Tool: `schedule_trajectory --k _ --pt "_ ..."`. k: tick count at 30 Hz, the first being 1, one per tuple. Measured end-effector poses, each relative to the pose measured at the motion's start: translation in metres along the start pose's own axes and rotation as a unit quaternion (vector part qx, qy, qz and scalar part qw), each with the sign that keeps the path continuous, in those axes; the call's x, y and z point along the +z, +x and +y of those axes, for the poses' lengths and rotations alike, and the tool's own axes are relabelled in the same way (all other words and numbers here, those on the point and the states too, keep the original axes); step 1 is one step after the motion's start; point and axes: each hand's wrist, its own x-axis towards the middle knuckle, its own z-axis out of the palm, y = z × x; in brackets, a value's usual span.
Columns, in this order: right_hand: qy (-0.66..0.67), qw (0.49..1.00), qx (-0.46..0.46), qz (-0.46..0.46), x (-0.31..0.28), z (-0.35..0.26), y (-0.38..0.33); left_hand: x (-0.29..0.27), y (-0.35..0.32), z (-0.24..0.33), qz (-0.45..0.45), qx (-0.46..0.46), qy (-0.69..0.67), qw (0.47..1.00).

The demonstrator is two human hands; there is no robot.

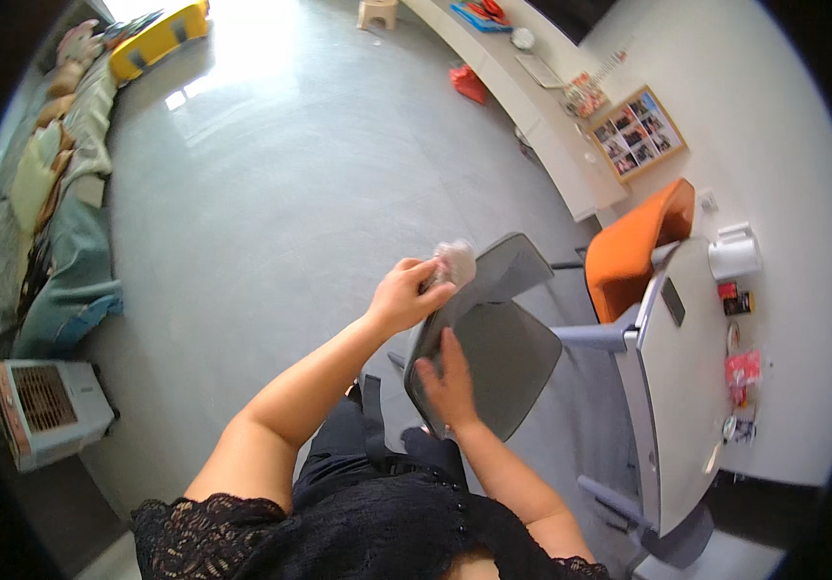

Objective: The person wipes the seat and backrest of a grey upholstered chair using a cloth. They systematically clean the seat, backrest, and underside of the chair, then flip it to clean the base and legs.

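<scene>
Left hand (404, 295): grip closed around a crumpled pale cloth (454, 261), soft and wadded, pressed against the upper edge of a dark grey chair back (493, 348). Chair back is a smooth, curved shell, semi-matte, rounded at the corners; its top flap bends away toward the floor side. The cloth sits at the junction of that flap and the main panel.

Right hand (447, 382): fingers spread flat on the lower left part of the chair back, palm down, holding nothing; grip wide.

Hidden or unclear: the chair's seat and base are covered by the back panel and the person's forearms. Cloth texture is blurred; weave not readable. The lower edge of the shell is masked by the right wrist.

Surroundings: grey-framed tabletop (682, 387) just right of the chair, smooth pale surface, carrying a white roll (733, 256) and small red packets (743, 367). An orange chair (633, 251), padded and rounded, stands beyond the tabletop's far end. A sofa (48, 222) with rumpled cushions lines the left wall; a boxy white fan unit (48, 406) sits below it.

Open room: glossy grey floor (271, 174) lies broad to the left of the chair; right side is tight against the tabletop.
</scene>
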Motion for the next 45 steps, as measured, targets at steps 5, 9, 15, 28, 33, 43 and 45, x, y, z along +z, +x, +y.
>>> schedule_trajectory --k 5,9,15,28,33,43,45 --pt "-0.016 0.999 0.047 -0.010 0.028 -0.017 0.005 0.006 0.084 0.056 -0.176 -0.009 0.281 0.944" --pt "-0.056 0.998 0.015 0.022 0.036 -0.026 0.010 0.004 0.098 0.068 -0.174 0.050 0.318 0.931" --pt "-0.062 0.997 0.037 0.031 0.042 -0.022 0.014 0.020 0.129 0.069 -0.209 0.036 0.316 0.925" --pt "0.006 0.951 0.233 0.203 0.045 -0.067 0.076 0.109 0.285 0.004 -0.421 -0.057 0.071 0.902" --pt "-0.108 0.926 0.250 0.261 0.081 -0.060 0.115 0.052 0.156 -0.066 -0.299 -0.022 -0.167 0.939" --pt "0.033 0.909 0.273 0.313 0.086 -0.046 0.110 -0.005 0.159 -0.162 -0.624 -0.062 0.188 0.756" --pt "0.217 0.849 0.312 0.367 0.080 -0.038 0.091 -0.017 0.171 -0.152 -0.629 -0.041 0.183 0.754"
